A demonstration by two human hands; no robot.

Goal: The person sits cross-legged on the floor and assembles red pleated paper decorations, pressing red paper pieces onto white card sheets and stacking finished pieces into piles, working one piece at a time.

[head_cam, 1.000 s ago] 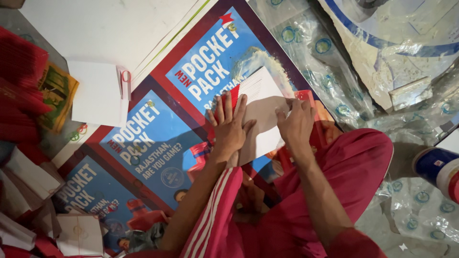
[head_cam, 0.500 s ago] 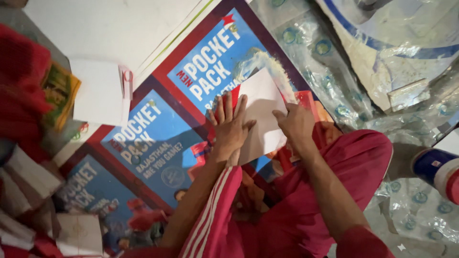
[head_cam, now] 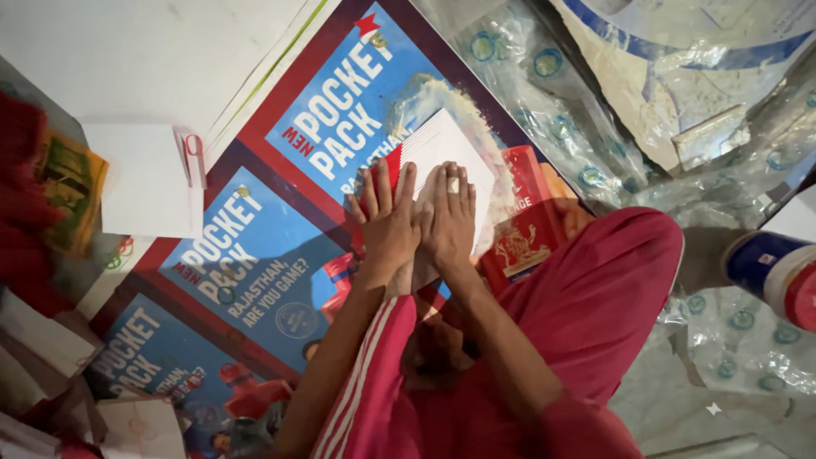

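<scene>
On the large blue-and-red printed poster sheet (head_cam: 280, 255) spread over the floor, a white folded paper piece (head_cam: 442, 149) lies under both hands, its long axis running from the wrists up and away toward the poster's far red border. Left hand (head_cam: 389, 225) and right hand (head_cam: 449, 219) lie flat side by side, thumbs touching, palms down, fingers spread straight; neither is closed around anything, both just press the paper against the poster. The paper's free end sticks out beyond the fingertips, away from the body, slightly toward the right hand's side, so the right hand sits a little nearer to that exposed part. A fringe of pale powder or worn print rings the paper's far edge; cannot tell which. Red trouser knee (head_cam: 595, 289) just right of the hands. White card with a red clip (head_cam: 149, 178) lies well left of the poster's centre.
</scene>
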